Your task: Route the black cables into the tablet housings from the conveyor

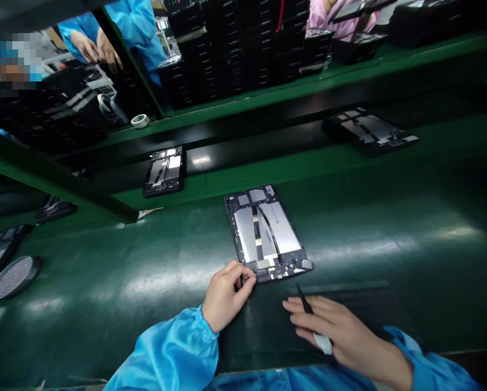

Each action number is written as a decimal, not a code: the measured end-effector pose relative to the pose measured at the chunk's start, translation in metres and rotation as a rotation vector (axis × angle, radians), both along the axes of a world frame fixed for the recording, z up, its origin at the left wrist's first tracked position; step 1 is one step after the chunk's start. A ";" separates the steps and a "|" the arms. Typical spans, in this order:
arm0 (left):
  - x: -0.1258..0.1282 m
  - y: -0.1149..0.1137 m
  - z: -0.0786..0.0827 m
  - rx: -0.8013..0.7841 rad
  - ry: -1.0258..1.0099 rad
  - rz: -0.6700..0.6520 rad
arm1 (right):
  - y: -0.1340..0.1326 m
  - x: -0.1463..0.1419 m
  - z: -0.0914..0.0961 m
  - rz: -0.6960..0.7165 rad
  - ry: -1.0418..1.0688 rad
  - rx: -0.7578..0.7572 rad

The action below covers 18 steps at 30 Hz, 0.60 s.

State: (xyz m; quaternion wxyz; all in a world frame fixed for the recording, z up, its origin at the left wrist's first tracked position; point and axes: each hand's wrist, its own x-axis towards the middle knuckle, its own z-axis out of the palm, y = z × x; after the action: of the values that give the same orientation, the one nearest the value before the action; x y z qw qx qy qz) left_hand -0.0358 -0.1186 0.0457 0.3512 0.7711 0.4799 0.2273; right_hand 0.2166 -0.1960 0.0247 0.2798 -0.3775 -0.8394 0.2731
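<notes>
The opened tablet [267, 233] is lying back-side up on the green counter [390, 233], its silver plates and a dark ribbon cable running down the middle, its near short edge just ahead of us. We are pinching that near left corner with our left hand [227, 293]: thumb and forefinger are nearly closed on the frame edge, though we cannot tell whether a small part is caught between them. We are holding a slim black tool [305, 301] in our right hand [341, 331], the fingers loosely curled around it and its tip pointing toward the tablet's near edge, close to it but apart; something white is showing under the palm, too small to name. To do this step well, we judge that we should be keeping the left grip light and low, steadying the frame without flexing it, and bringing the tool tip in flat so that it is not scraping the ribbon cable or the small boards at the near end. Farther out, two more opened tablets [164, 171] [369, 130] are resting on the dark strip beyond, a roll of tape [140, 120] is sitting on the far ledge, and a co-worker's hands [96, 49] in blue sleeves are working opposite us.
</notes>
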 end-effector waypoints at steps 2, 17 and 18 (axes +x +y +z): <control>0.001 0.002 0.002 -0.032 -0.008 -0.001 | 0.020 -0.012 0.007 -0.156 0.111 0.024; 0.000 -0.002 -0.006 0.271 -0.039 -0.087 | 0.072 -0.046 0.016 -0.196 0.171 -0.233; 0.000 -0.002 -0.006 0.261 -0.035 -0.078 | 0.073 -0.046 0.018 -0.183 0.165 -0.244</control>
State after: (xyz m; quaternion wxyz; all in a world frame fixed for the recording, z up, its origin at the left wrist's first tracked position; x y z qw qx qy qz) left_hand -0.0356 -0.1204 0.0395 0.2649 0.8241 0.4100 0.2873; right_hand 0.1709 -0.1233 0.0423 0.3236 -0.4596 -0.7365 0.3763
